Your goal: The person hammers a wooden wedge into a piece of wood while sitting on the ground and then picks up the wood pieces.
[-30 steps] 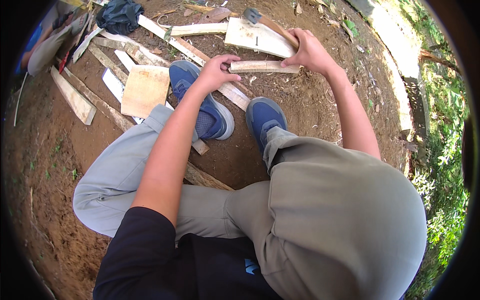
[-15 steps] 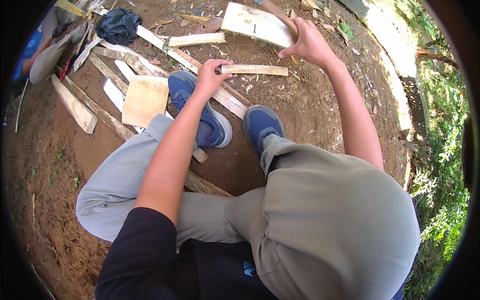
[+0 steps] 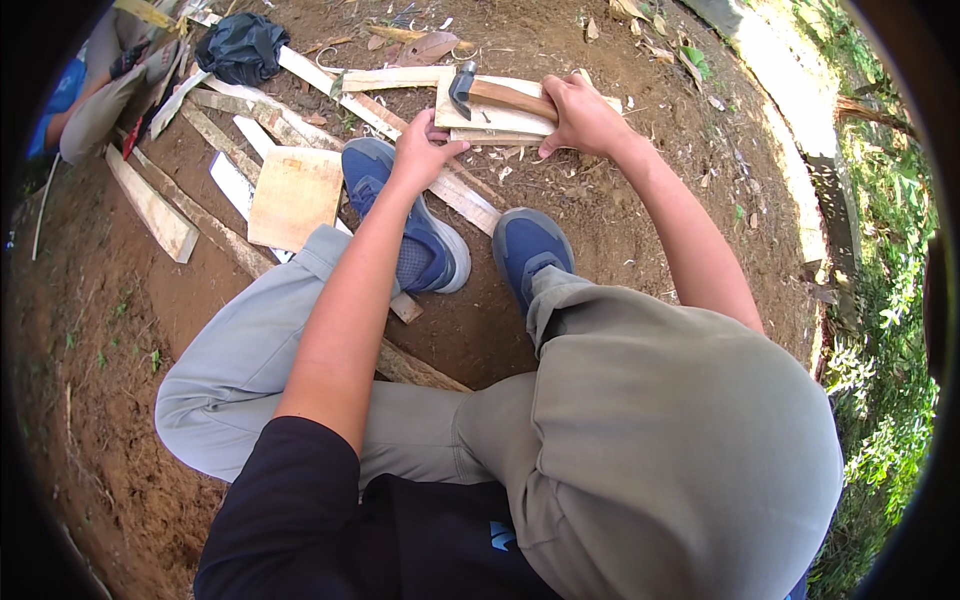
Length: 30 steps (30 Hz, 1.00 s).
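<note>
The right hand (image 3: 588, 115) has its fingers clasped round the handle of a hammer (image 3: 508, 97), which lies across a pale board (image 3: 512, 120); its thumb and fingertips also meet the board's right part. The hammer's dark metal head is at the left end, toward the left hand (image 3: 422, 150). The left hand's fingers pinch the left end of a thin strip (image 3: 495, 139), which lies along the near edge of the board, partly covered by it. Board, strip and hammer are all just beyond the person's blue shoes (image 3: 533, 245), above the bare soil (image 3: 640, 225). A squarish wooden piece (image 3: 296, 198) rests left of the shoes among long offcuts (image 3: 150, 205), and a black bag (image 3: 241, 48) sits farther off, near another person's leg (image 3: 105, 112) at the upper left.
</note>
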Each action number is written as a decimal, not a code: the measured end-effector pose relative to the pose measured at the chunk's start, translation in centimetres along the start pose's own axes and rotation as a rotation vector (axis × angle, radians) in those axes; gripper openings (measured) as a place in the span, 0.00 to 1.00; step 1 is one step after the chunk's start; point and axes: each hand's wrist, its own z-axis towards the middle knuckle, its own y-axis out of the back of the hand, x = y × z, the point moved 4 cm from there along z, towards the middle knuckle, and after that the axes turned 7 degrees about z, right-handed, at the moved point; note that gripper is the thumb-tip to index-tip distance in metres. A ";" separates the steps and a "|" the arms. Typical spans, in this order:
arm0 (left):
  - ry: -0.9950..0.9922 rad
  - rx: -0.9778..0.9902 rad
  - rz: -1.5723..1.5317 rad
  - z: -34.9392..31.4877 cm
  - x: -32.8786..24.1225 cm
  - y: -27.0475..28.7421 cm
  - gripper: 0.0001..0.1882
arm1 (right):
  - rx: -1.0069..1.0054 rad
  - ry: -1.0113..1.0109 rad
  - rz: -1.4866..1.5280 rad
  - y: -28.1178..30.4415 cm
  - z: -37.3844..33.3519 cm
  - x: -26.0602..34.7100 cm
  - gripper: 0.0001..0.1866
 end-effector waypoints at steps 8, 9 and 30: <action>-0.031 -0.045 0.001 0.0 0.5 0.0 0.33 | 0.008 0.049 0.036 -0.1 0.4 -1.0 0.37; -0.032 -0.075 -0.035 0.0 0.7 0.0 0.32 | -0.006 0.056 0.047 -0.1 0.4 -0.9 0.37; -0.070 -0.017 0.045 -0.6 -0.7 0.0 0.39 | -0.053 0.013 0.157 -1.3 -1.2 -2.2 0.34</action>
